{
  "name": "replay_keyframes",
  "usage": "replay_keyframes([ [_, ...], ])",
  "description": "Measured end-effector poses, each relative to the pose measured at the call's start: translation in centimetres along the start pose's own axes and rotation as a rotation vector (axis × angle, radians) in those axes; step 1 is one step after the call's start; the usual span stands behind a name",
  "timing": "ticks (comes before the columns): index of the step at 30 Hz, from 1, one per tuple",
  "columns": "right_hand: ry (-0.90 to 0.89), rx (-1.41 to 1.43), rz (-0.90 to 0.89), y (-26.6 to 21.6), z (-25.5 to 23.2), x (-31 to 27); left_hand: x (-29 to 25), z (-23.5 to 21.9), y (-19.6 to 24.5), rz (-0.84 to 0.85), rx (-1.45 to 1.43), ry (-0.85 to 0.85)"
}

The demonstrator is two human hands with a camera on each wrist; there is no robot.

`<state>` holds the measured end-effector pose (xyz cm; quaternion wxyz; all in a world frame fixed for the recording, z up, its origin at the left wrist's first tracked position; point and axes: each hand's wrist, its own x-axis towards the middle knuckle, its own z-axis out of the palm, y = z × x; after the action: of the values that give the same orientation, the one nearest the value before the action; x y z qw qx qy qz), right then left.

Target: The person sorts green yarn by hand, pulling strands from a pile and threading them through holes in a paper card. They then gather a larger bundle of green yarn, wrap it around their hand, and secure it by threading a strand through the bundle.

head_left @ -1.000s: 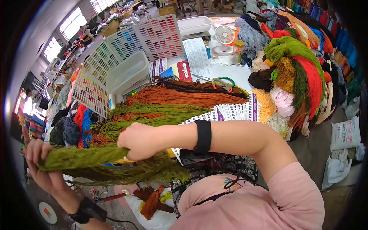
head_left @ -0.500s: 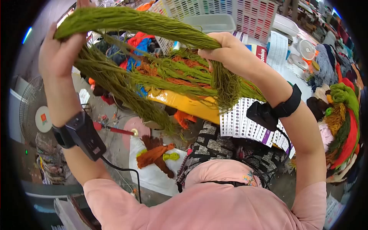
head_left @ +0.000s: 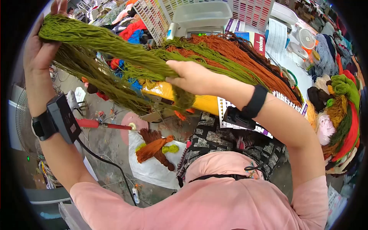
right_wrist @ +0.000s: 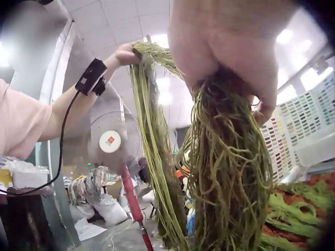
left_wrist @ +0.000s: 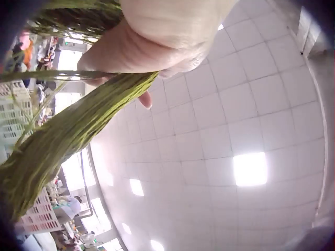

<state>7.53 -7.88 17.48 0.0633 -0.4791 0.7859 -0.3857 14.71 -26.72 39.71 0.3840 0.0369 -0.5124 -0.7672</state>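
An olive-green yarn hank (head_left: 103,40) stretches between my two hands in the head view. My left hand (head_left: 43,55), raised at the far left, holds its looped end between thumb and fingers. My right hand (head_left: 193,78) grips the hank toward its other end, and a bunch of strands (right_wrist: 225,157) hangs below the fist in the right wrist view. A looser lower length (head_left: 99,80) sags beneath the taut part. On the table behind my right forearm lie more green strands (head_left: 230,69) and rust-orange yarn (head_left: 245,63).
Color sample cards (head_left: 253,13) and a clear plastic tub (head_left: 203,13) stand behind the yarn. A yellow table edge (head_left: 207,105) runs in front. Colored hanks (head_left: 345,115) are piled at right. A floor fan (right_wrist: 112,141) stands at left; brown and orange yarn (head_left: 153,149) lies on a white sheet below.
Both hands lifted the hank from low over the left side a second ago. Since half a second ago, my right hand has shifted left and down in view, and the hank slopes down toward it.
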Motion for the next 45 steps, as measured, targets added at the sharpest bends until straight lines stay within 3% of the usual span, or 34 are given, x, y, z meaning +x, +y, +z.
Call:
replay_keyframes([
  [2, -0.201, -0.087, 0.002, 1.0, 0.6, -0.4, 0.7, -0.4, 0.0, 0.060, 0.049, -0.060],
  [7, -0.045, 0.024, -0.087, 6.5, 1.0, -5.8, 1.4, -3.3, 0.3, 0.182, 0.190, -0.134],
  [9, -0.029, 0.200, 0.124, 7.3, -0.1, -8.5, -0.8, -3.7, -1.7, 0.176, 0.312, -0.120],
  [10, -0.019, 0.289, 0.231, 7.5, -0.4, -9.9, -3.1, -3.6, -3.7, 0.099, 0.404, -0.129],
  [11, 0.007, 0.379, 0.296, 7.8, -0.7, -11.4, -4.6, -4.8, -5.9, -0.207, 0.203, -0.667],
  [12, 0.036, 0.469, 0.362, 8.0, -0.8, -13.0, -9.6, -2.3, -9.5, -0.159, 0.283, -0.494],
  [13, 0.072, 0.557, 0.426, 8.2, -0.8, -14.5, -13.7, -0.2, -11.3, -0.286, 0.616, -0.371],
  [14, 0.155, 0.701, 0.485, 8.2, -0.4, -16.1, -15.1, -0.3, -13.7, -0.533, 0.509, -0.631],
  [15, 0.213, 0.835, 0.492, 7.7, -0.4, -17.5, -17.3, 0.3, -16.2, -0.730, 0.613, -0.659],
  [17, 0.334, 1.022, 0.566, 6.4, -1.3, -19.8, -20.6, -0.3, -23.3, -0.813, 0.151, -0.748],
  [19, 0.446, 1.143, 0.654, 4.7, -2.4, -21.0, -23.0, 1.1, -25.8, -0.895, -0.129, -0.742],
  [21, 0.487, 1.220, 0.697, 3.1, -3.1, -20.8, -24.4, 1.9, -26.7, -0.998, -0.335, -0.663],
  [25, 0.491, 1.336, 0.687, 3.2, -2.0, -20.1, -24.2, 2.4, -26.8, -1.129, -0.318, -0.780],
  [28, 0.566, 1.454, 0.677, 3.7, -1.9, -20.5, -24.0, 2.9, -26.1, -1.186, -0.362, -0.656],
  [31, 0.631, 1.501, 0.661, 3.8, -2.0, -21.0, -24.4, 2.6, -26.7, -1.175, -0.395, -0.614],
  [34, 0.663, 1.495, 0.650, 3.5, -2.2, -21.4, -24.8, 2.9, -27.5, -1.024, -0.039, -0.730],
  [35, 0.673, 1.510, 0.636, 3.5, -2.3, -21.6, -24.6, 3.4, -27.3, -1.118, -0.136, -0.638],
  [41, 0.631, 1.596, 0.609, 3.8, -2.9, -22.4, -24.5, 3.7, -27.5, -1.282, -0.334, -0.550],
  [45, 0.595, 1.650, 0.632, 4.0, -3.0, -22.4, -24.2, 3.6, -27.7, -1.273, -0.359, -0.574],
])
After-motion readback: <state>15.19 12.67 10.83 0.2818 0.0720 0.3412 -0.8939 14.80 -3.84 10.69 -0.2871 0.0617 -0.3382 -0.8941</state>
